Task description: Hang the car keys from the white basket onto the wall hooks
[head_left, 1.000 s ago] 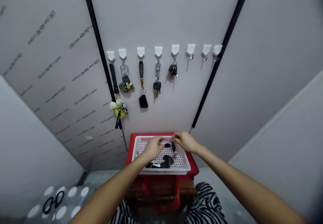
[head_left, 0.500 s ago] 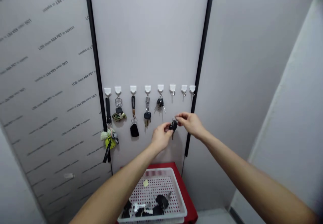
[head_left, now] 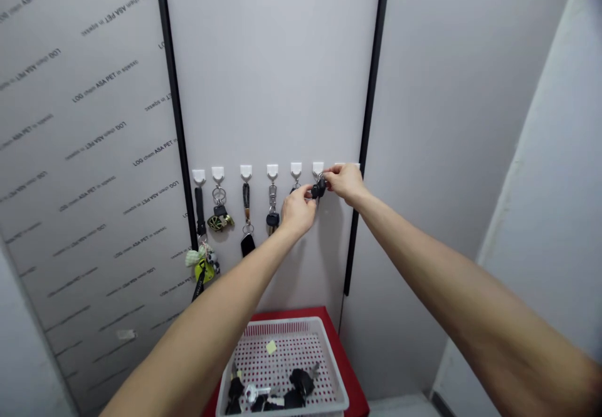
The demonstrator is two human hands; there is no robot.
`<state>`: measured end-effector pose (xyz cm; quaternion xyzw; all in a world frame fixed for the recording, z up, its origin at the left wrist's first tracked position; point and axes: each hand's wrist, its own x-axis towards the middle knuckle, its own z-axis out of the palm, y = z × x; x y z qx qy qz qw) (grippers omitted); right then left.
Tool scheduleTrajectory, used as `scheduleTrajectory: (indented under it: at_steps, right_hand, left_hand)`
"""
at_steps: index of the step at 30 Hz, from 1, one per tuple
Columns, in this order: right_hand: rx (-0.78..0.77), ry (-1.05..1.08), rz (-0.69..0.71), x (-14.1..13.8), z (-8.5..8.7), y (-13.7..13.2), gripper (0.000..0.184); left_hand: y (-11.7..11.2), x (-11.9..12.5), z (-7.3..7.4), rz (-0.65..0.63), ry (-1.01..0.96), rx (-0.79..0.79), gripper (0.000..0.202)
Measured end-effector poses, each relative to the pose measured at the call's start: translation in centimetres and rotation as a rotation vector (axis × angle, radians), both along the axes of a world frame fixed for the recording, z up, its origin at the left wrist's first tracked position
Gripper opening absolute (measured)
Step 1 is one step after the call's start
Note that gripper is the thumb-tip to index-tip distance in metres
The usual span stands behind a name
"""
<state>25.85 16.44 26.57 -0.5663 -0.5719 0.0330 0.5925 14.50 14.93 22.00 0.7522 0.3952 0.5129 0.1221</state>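
Observation:
A bunch of black-headed keys (head_left: 318, 187) is up at the wall, just under the sixth white hook (head_left: 318, 168) from the left. My left hand (head_left: 300, 210) pinches the keys from the left side. From the right, my right hand (head_left: 345, 182) has its fingers closed at the key ring, close by the hook. Whether the ring is over the hook's metal part I cannot tell. Behind my left hand, the keys on the fifth hook (head_left: 296, 169) are mostly hidden. My right hand covers most of the hooks at the row's right end.
Left along the row hang a black strap with a yellow-green charm (head_left: 201, 271), keys with a round brass piece (head_left: 220, 219), a braided strap (head_left: 246, 200) and more keys (head_left: 273, 219). Below, a white perforated basket (head_left: 324, 342) with several keys stands on a red surface (head_left: 350, 373).
Both hands have moved up with the bunch of keys, from below the row of hooks to the sixth hook. The view has shifted slightly.

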Motion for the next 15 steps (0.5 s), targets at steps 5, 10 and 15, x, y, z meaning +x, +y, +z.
scheduleTrajectory:
  at_steps: [5, 10, 15]
  right_hand:
    - [-0.042, -0.063, -0.032, 0.6, -1.1, 0.7, 0.017]
    - [-0.007, -0.1, -0.072, 1.4, -4.1, -0.5, 0.024]
    - [-0.236, -0.354, 0.077, -0.5, -13.5, -3.9, 0.023]
  left_hand:
    - [-0.2, -1.2, -1.9, -0.007, 0.025, 0.012, 0.033]
    - [-0.7, -3.7, -6.8, -0.05, 0.057, -0.136, 0.032]
    - [-2.3, -6.1, -16.1, -0.147, 0.217, -0.422, 0.03]
